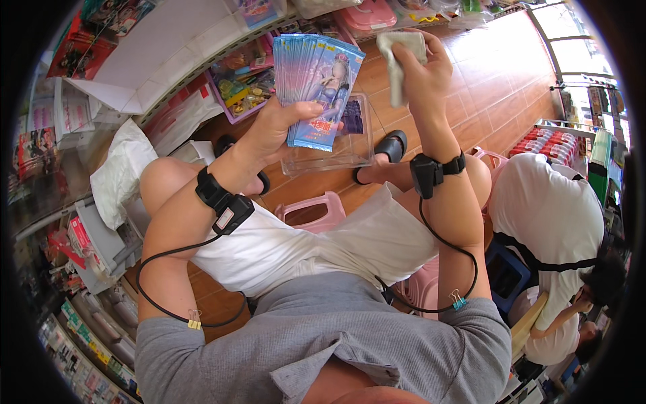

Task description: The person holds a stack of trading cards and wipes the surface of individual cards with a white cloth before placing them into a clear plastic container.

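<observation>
My left hand (280, 123) grips a fanned stack of blue and pink foil card packets (323, 91), its thumb pressed on the front one, which bears a printed figure in a dress. To the right and slightly higher, my right hand (426, 63) pinches a folded pale cloth (401, 50) that hangs down from the fingers. The cloth and the packets are apart. Below the packets, partly hidden by them and my left hand, is a clear plastic box (328, 160) with dark purple packets (353, 116) inside.
A purple tray (247, 113) of small trinkets stands beyond my left hand, beside a shelf edge (202, 68). A pink plastic stool (323, 209) is between my legs. A white plastic bag (121, 171) lies at the left. Other people (550, 212) are at the right.
</observation>
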`<state>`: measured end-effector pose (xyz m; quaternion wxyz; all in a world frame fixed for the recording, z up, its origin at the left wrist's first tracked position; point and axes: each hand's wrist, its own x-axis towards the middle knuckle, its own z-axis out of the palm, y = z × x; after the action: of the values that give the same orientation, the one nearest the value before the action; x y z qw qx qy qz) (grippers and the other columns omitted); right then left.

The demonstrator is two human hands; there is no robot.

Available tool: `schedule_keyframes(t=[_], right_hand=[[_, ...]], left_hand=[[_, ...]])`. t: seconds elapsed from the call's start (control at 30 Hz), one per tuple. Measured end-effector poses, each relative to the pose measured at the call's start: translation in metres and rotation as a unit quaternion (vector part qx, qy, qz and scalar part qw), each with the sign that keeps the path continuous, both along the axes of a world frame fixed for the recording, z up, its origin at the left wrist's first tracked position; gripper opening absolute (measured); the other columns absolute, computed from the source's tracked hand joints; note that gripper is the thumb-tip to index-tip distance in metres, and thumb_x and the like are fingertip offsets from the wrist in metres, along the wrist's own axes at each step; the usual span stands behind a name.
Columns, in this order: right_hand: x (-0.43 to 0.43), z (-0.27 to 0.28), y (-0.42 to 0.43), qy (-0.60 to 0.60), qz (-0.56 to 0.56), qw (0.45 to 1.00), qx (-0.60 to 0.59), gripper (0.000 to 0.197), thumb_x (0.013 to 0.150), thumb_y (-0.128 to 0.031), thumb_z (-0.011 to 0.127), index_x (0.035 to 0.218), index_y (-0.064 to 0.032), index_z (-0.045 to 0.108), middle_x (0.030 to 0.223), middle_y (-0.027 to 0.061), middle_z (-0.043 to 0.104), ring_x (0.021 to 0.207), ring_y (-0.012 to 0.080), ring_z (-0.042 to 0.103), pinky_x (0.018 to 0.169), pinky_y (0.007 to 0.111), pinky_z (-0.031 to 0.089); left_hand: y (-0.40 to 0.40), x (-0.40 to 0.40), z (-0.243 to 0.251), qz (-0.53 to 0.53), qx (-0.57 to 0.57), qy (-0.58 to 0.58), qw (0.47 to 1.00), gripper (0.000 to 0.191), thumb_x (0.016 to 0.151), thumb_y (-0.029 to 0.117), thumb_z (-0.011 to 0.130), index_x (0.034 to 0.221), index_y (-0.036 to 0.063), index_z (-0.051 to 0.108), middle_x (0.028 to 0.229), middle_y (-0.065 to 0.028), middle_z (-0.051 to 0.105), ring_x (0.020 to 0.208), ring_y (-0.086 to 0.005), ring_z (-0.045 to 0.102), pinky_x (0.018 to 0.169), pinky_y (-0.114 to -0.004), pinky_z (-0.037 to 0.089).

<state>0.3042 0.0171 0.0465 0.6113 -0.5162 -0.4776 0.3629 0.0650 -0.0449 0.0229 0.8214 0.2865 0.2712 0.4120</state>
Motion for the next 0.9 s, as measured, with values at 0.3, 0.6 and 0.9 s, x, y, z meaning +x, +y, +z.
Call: schedule_keyframes(t=[0.3,0.6,0.9], right_hand=[[-0.002,0.011,-0.02,0.067,0.302,0.931,-0.195,0.015,0.086,-0.004,0.065,0.099,-0.0001,0.069,0.083,0.0037,0.068,0.072,0.009,0.064,0.065,0.022,0.051],[-0.019,0.009,0.0,0.003,0.257,0.943,-0.21,0.022,0.09,-0.013,0.076,0.105,0.002,0.071,0.089,0.0033,0.072,0.074,0.0079,0.065,0.065,0.023,0.052],[-0.074,0.094,0.059,-0.118,0.159,0.977,0.076,0.017,0.094,-0.015,0.067,0.102,0.0001,0.071,0.083,0.0068,0.072,0.072,0.0126,0.067,0.062,0.026,0.05]], left_hand=[[0.001,-0.003,0.002,-0.004,-0.015,-0.012,1.0,0.05,0.089,0.012,0.066,0.135,-0.0021,0.052,0.121,-0.0139,0.065,0.104,-0.0233,0.069,0.093,-0.04,0.059],[0.0,-0.011,-0.003,0.071,-0.015,-0.04,0.997,0.042,0.091,0.014,0.069,0.13,0.0013,0.057,0.115,-0.0107,0.068,0.1,-0.0211,0.07,0.088,-0.037,0.059],[-0.003,-0.024,-0.033,0.179,-0.208,-0.056,0.96,0.035,0.088,0.011,0.069,0.12,0.0012,0.059,0.108,-0.0105,0.068,0.094,-0.0234,0.07,0.084,-0.041,0.059]])
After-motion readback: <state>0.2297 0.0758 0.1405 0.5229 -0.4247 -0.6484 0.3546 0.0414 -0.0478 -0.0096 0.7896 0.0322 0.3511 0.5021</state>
